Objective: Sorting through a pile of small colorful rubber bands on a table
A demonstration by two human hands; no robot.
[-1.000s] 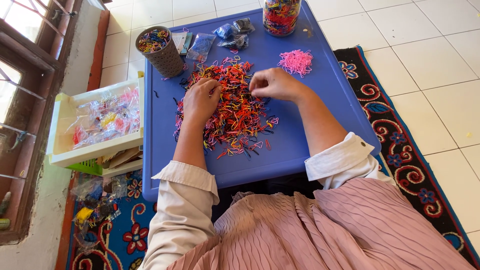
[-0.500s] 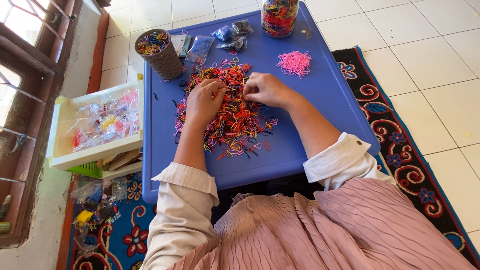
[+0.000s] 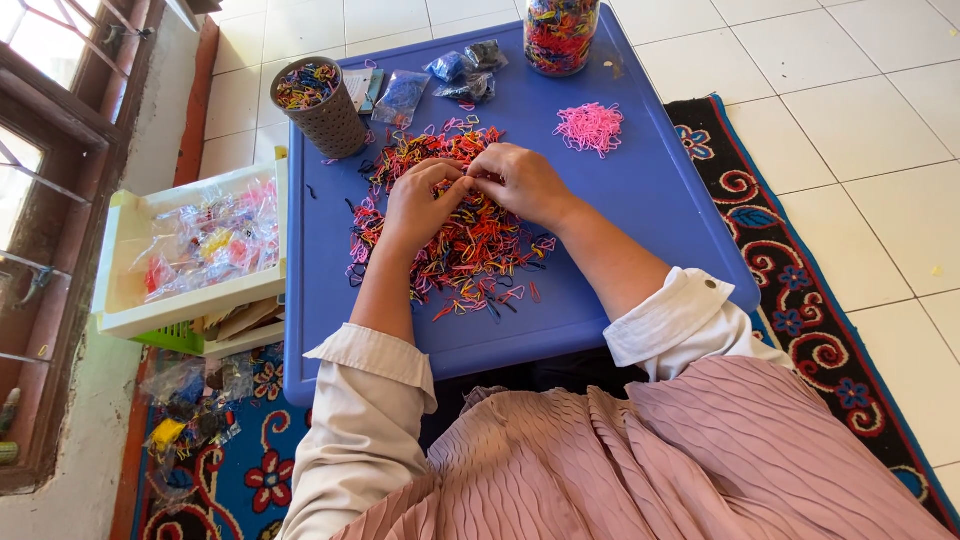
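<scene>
Both hands meet over the heap of small coloured elastic bands [image 3: 455,235] that lies spread across the middle of the blue bench [image 3: 650,200]. The left hand [image 3: 422,203] rests knuckles-up on the heap, its fingers [image 3: 452,180] curled inward, and the right hand [image 3: 520,180] sits just beside it, fingertips touching the left ones at the heap's upper part. The fingers of both hands are pinched together where they meet (whether a band is caught between them is too small to tell). The bands lie directly under and around both hands, trailing toward the person's near edge. Farther out on the bench a separate little pile of pink bands [image 3: 590,127] lies to the right, well apart from the hands. A grey perforated cup [image 3: 320,110] full of bands stands at the far left corner, a clear jar [image 3: 560,35] of bands at the far edge, small plastic bags [image 3: 440,80] between them.
</scene>
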